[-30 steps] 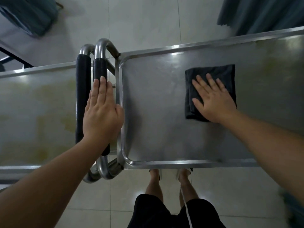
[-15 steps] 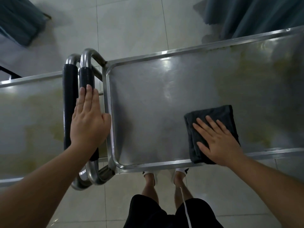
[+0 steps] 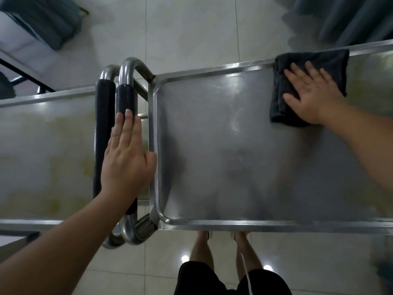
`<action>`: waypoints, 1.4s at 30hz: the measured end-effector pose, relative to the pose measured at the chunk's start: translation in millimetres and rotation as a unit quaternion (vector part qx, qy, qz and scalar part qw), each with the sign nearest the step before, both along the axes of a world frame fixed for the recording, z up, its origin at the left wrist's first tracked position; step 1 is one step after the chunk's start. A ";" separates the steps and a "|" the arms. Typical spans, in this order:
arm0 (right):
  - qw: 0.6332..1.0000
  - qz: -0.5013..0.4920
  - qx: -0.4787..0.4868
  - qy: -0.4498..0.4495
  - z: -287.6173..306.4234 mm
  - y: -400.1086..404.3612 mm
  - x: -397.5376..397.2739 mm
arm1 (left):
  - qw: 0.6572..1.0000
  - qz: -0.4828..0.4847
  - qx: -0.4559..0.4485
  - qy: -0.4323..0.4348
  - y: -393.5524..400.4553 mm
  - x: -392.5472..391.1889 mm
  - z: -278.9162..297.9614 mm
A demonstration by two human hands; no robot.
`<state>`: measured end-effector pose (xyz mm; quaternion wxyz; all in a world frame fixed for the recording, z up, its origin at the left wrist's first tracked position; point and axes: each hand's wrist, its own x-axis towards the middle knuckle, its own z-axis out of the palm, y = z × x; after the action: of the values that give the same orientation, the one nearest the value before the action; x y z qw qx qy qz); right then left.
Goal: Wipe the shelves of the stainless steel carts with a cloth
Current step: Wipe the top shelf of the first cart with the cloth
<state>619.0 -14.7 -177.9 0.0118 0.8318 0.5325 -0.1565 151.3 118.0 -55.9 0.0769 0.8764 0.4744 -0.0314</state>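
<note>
Pale glossy floor tiles [image 3: 191, 28], seen from above; dark teal fabric at both far corners of the view.

Right cart shelf [image 3: 234, 167]: stainless steel tray with raised rim and rounded corners, dull sheen, faint yellowish marks near its far right part. Near rim runs just above the person's feet.

Cloth [image 3: 331, 60]: dark grey, folded, lying at the far edge of the right shelf, its far side lapping onto the far rim.

Right hand [image 3: 308, 96]: flat on the cloth, fingers straight and spread, palm pressing it to the shelf; forearm crosses the shelf from the near right.

Left cart shelf [image 3: 42, 156]: second steel tray, beside the first, with larger yellowish stains across its surface.

Handles: two tubular steel loops side by side between the shelves, each with a black grip sleeve, left grip [image 3: 104, 135] and right grip [image 3: 126, 99].

Left hand [image 3: 125, 162]: laid flat over the right grip, fingers straight and held together, thumb resting against the left rim of the right shelf.

Person: bare legs, black shorts [image 3: 212, 279], standing at the near edge.
</note>
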 end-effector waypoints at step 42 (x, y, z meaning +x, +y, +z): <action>0.978 0.200 0.019 0.059 -10.7 -26.9 -422.1 | 0.996 -0.012 -0.041 -0.073 9.2 -7.1 -11.6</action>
<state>196.9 -41.6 -188.6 -0.0047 0.6975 0.6911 -0.1896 144.2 127.2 -67.5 0.1468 0.8779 0.4556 0.0118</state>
